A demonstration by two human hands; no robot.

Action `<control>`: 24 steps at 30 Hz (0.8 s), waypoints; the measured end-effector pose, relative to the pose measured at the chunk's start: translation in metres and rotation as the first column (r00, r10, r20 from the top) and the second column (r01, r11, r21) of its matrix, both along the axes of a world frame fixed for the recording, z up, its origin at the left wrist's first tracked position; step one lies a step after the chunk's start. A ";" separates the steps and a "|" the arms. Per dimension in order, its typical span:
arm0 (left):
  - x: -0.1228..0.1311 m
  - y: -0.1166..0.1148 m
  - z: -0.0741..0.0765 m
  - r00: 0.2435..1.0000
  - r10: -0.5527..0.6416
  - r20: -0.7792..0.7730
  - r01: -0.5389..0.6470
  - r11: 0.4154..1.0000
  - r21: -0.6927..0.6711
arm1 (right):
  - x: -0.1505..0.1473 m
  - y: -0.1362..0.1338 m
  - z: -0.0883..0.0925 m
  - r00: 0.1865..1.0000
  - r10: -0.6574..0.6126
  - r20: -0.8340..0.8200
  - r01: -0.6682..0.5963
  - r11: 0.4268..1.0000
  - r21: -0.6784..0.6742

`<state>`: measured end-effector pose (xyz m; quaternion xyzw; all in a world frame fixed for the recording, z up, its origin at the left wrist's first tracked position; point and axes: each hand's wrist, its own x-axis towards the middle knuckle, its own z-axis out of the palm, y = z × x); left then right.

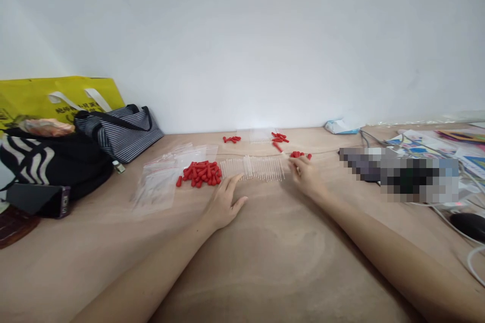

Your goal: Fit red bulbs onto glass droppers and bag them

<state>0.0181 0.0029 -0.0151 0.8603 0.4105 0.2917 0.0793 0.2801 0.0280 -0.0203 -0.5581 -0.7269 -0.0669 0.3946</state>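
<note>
My left hand (226,202) lies on the table with its fingers spread, fingertips by the left end of a row of thin clear tubes (261,168). Just left of it is a heap of red rubber bulbs (200,174). At the row's right end, my right hand (302,174) has its fingers pinched together. A dropper with a red bulb (278,147) sticks out up and left from these fingers; its tube end is mostly hidden. Behind that hand are several more red bulbs (299,155).
Clear zip bags (159,181) lie left of the heap. Near the wall are more tubes (259,135) and small red groups (279,137). Bags (129,131) and a phone-like black object (40,201) stand left. At right are a tissue pack (342,126), cables, papers and a black mouse (469,225).
</note>
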 end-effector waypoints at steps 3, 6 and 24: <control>0.000 0.000 0.000 1.000 -0.017 -0.006 0.017 1.000 -0.020 | 0.021 0.010 0.001 0.959 -0.265 -0.098 0.245 0.953 -0.177; 0.000 0.001 -0.001 0.999 -0.026 -0.019 0.025 0.999 -0.025 | 0.034 0.014 0.000 0.928 -0.372 -0.035 0.348 0.894 -0.284; -0.001 0.001 -0.001 0.998 -0.044 -0.053 0.043 0.999 -0.021 | 0.036 0.003 -0.011 0.874 -0.466 0.138 0.484 0.810 -0.331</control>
